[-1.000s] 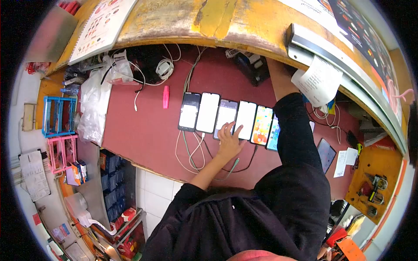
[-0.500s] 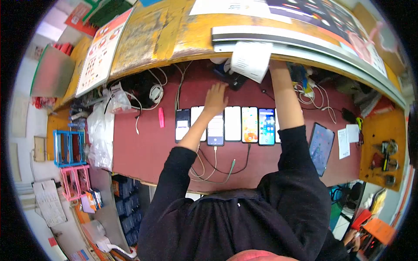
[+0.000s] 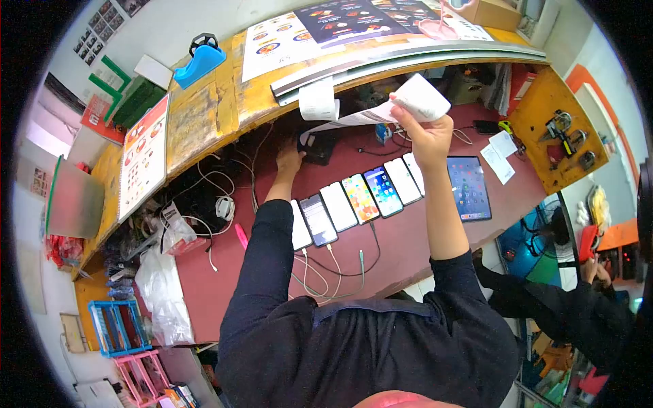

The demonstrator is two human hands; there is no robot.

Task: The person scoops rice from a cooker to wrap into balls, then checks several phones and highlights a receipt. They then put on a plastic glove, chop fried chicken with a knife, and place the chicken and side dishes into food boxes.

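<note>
My right hand (image 3: 430,136) is raised and pinches a long strip of receipt paper (image 3: 364,118), its free end curling over the fingers. The strip runs left to a small black receipt printer (image 3: 320,148) under the shelf. My left hand (image 3: 290,162) grips the printer's left side; some of its fingers are hidden. Another curled receipt (image 3: 317,100) hangs from the shelf edge above. Below my hands, several phones lie in a slanted row, among them a phone with a colourful screen (image 3: 359,198) and a phone with a blue screen (image 3: 383,192).
A tablet (image 3: 469,190) and paper slips (image 3: 502,153) lie to the right on the red tabletop (image 3: 398,248). Charging cables (image 3: 333,275) loop in front of the phones. The wooden shelf (image 3: 211,112) overhangs the back. At far right, another person's hands (image 3: 595,270) show.
My right hand has come out from under the shelf, drawing the paper strip rightward. My left hand has moved to the printer's side. The whole view has turned and shifted.
</note>
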